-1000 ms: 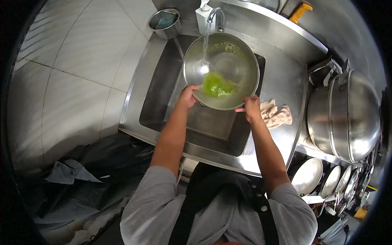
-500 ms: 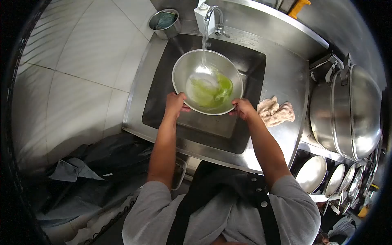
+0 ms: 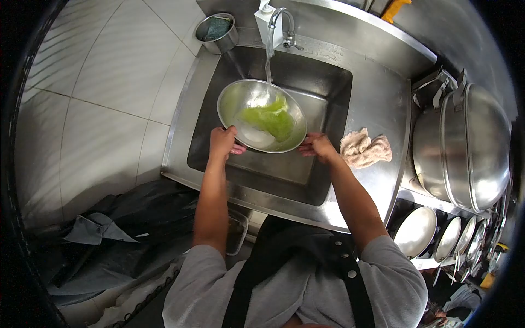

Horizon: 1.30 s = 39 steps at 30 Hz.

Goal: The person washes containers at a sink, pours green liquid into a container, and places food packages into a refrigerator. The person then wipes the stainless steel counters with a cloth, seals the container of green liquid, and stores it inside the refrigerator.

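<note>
Over the sink (image 3: 284, 175) a round metal bowl (image 3: 252, 97) is held tilted, with bright green liquid or pulp (image 3: 270, 119) pooled inside. My left hand (image 3: 224, 143) grips its lower left rim, thumb on top and fingers beneath. At the lower right rim, my right hand (image 3: 318, 146) has its fingers under the bowl's edge. Water runs from the curved faucet (image 3: 283, 16) down to the bowl's far rim. What the green matter is, I cannot tell.
A crumpled cloth (image 3: 365, 148) lies right of the sink. Behind stand a soap bottle (image 3: 268, 26) and a metal container (image 3: 216, 33) with a green pad. Large pots (image 3: 462, 147) and hanging pans (image 3: 415, 232) are at right, black plastic (image 3: 126, 235) at lower left.
The bowl and both my hands have moved left and toward me. Its far rim now lies at the water stream, which earlier fell well inside. The green matter has shifted and spread in the bowl.
</note>
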Each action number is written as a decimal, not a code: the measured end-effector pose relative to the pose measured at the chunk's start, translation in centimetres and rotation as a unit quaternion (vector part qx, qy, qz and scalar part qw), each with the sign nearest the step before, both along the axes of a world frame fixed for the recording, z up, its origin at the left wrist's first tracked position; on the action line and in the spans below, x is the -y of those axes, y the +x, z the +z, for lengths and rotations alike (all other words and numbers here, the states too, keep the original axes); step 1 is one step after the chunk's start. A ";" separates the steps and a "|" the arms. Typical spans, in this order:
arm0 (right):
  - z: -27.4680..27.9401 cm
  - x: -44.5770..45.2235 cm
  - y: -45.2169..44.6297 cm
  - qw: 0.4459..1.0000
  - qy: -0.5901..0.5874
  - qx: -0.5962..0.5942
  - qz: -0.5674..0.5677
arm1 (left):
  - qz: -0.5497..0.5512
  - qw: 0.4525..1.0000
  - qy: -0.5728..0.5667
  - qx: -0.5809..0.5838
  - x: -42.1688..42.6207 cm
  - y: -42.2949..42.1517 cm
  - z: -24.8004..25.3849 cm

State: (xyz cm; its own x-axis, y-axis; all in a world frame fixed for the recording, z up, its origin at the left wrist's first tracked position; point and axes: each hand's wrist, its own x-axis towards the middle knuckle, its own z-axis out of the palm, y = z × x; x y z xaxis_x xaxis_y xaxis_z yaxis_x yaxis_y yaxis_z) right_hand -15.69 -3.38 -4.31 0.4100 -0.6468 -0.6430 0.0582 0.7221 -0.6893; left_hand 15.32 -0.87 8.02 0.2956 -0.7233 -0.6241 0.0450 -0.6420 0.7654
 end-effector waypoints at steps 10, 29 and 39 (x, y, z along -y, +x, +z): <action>-1.9 0.3 0.3 0.989 -0.055 -0.119 -0.064 | 0.012 0.965 -0.241 0.105 -3.2 -0.6 -5.9; 9.7 3.9 -3.4 0.913 -0.312 -0.235 -0.117 | 0.170 0.973 -0.077 -0.139 2.5 -2.0 -14.7; 6.4 0.2 -5.1 0.971 -0.099 -0.202 -0.080 | 0.180 0.915 -0.069 -0.355 3.7 -4.7 -19.7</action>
